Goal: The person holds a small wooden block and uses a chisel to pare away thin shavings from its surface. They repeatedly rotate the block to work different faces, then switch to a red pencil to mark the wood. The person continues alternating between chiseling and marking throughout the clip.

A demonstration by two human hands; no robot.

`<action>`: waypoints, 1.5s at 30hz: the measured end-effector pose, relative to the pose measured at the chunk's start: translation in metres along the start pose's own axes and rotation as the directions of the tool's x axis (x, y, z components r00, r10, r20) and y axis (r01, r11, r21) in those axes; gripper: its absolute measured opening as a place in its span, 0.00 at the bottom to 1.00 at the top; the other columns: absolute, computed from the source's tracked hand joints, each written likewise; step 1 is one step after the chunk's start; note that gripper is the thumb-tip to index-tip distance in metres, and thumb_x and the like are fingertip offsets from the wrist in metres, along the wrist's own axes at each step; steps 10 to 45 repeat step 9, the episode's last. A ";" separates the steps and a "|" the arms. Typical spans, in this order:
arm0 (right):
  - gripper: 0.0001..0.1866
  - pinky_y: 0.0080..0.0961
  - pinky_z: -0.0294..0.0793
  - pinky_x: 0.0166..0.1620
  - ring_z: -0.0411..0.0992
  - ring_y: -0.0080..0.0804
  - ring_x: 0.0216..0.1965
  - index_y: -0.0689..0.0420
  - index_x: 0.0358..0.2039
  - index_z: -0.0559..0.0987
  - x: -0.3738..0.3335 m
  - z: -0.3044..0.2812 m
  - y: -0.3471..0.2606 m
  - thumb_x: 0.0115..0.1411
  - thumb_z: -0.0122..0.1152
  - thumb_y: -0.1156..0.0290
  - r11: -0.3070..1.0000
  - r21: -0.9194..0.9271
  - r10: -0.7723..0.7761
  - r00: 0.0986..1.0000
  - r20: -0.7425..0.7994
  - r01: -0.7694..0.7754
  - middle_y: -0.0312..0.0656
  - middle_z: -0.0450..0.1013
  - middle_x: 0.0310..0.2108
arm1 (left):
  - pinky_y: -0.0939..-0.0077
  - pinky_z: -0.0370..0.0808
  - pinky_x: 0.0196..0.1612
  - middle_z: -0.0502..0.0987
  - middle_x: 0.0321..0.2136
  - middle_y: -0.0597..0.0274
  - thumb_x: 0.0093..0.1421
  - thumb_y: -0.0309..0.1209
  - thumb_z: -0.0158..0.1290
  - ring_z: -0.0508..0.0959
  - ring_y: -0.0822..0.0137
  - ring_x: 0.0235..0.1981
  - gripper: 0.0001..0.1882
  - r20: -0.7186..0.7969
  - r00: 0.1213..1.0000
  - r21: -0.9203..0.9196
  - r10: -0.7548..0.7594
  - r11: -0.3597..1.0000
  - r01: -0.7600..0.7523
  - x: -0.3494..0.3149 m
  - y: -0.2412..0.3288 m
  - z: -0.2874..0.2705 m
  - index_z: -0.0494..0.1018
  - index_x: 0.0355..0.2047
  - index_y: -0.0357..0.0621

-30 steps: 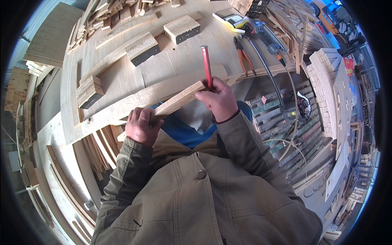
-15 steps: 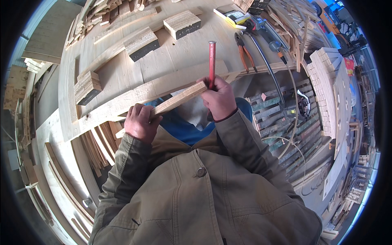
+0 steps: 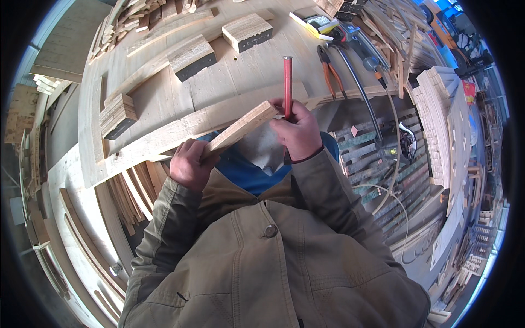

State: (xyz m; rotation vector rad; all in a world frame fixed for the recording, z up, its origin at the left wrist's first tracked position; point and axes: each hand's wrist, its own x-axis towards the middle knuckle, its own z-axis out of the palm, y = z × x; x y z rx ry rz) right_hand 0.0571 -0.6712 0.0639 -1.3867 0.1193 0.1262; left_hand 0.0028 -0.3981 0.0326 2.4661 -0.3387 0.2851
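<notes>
A short wooden strip [image 3: 240, 130] is held slanting in front of the chest, just above the near edge of the tabletop [image 3: 164, 104]; its lower end is grasped in the clenched grip of the left hand [image 3: 190, 164], while its upper end rises to the right and touches the fingers of the right hand [image 3: 298, 131]; the right grip is closed around a red pencil [image 3: 287, 85], which is held upright with most of its length standing above the fist, just beside the strip's upper end; the strip thus spans the gap between the two hands.

No label can be read; a small yellow flat object [image 3: 314, 24] is seen at the far right of the tabletop, and a small red-and-yellow package [image 3: 469, 90] is seen off to the right among stacked timber, too small to be told further.

Three thick wooden blocks with dark faces are counted on the tabletop: one at the left [image 3: 117, 116], one in the middle [image 3: 191, 56], one farther back [image 3: 247, 31]; one pair of orange-handled pliers [image 3: 330, 76] is laid to the right of the pencil; a long plank [image 3: 164, 139] is laid along the near edge, behind the strip; a bundle of thin slats [image 3: 131, 191] is seen below the edge, at the left; a stack of pale boards [image 3: 437, 120] stands at the right.
</notes>
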 end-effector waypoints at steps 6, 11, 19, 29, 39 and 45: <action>0.21 0.13 0.60 0.21 0.63 0.13 0.21 0.63 0.54 0.75 0.003 -0.012 0.005 0.59 0.59 0.82 0.994 0.071 0.088 0.995 -0.040 -0.085 0.40 0.77 0.38 | 0.55 0.75 0.38 0.77 0.32 0.49 0.52 0.32 0.69 0.78 0.44 0.35 0.16 0.199 0.964 -0.075 -0.177 0.978 0.195 -0.001 -0.011 -0.001 0.74 0.36 0.40; 0.22 0.13 0.60 0.21 0.64 0.13 0.20 0.62 0.55 0.74 0.002 -0.021 0.013 0.59 0.59 0.81 0.989 0.069 0.136 0.990 -0.044 -0.133 0.43 0.77 0.39 | 0.54 0.75 0.39 0.76 0.34 0.48 0.50 0.33 0.70 0.78 0.43 0.36 0.18 0.212 0.963 -0.130 -0.167 0.972 0.198 -0.003 -0.015 -0.001 0.73 0.35 0.39; 0.22 0.13 0.60 0.21 0.64 0.13 0.20 0.62 0.55 0.74 0.002 -0.021 0.013 0.59 0.59 0.81 0.989 0.069 0.136 0.990 -0.044 -0.133 0.43 0.77 0.39 | 0.54 0.75 0.39 0.76 0.34 0.48 0.50 0.33 0.70 0.78 0.43 0.36 0.18 0.212 0.963 -0.130 -0.167 0.972 0.198 -0.003 -0.015 -0.001 0.73 0.35 0.39; 0.22 0.13 0.60 0.21 0.64 0.13 0.20 0.62 0.55 0.74 0.002 -0.021 0.013 0.59 0.59 0.81 0.989 0.069 0.136 0.990 -0.044 -0.133 0.43 0.77 0.39 | 0.54 0.75 0.39 0.76 0.34 0.48 0.50 0.33 0.70 0.78 0.43 0.36 0.18 0.212 0.963 -0.130 -0.167 0.972 0.198 -0.003 -0.015 -0.001 0.73 0.35 0.39; 0.22 0.13 0.60 0.21 0.64 0.13 0.20 0.62 0.55 0.74 0.002 -0.021 0.013 0.59 0.59 0.81 0.989 0.069 0.136 0.990 -0.044 -0.133 0.43 0.77 0.39 | 0.54 0.75 0.39 0.76 0.34 0.48 0.50 0.33 0.70 0.78 0.43 0.36 0.18 0.212 0.963 -0.130 -0.167 0.972 0.198 -0.003 -0.015 -0.001 0.73 0.35 0.39; 0.22 0.13 0.60 0.21 0.64 0.13 0.20 0.62 0.55 0.74 0.002 -0.021 0.013 0.59 0.59 0.81 0.989 0.069 0.136 0.990 -0.044 -0.133 0.43 0.77 0.39 | 0.54 0.75 0.39 0.76 0.34 0.48 0.50 0.33 0.70 0.78 0.43 0.36 0.18 0.212 0.963 -0.130 -0.167 0.972 0.198 -0.003 -0.015 -0.001 0.73 0.35 0.39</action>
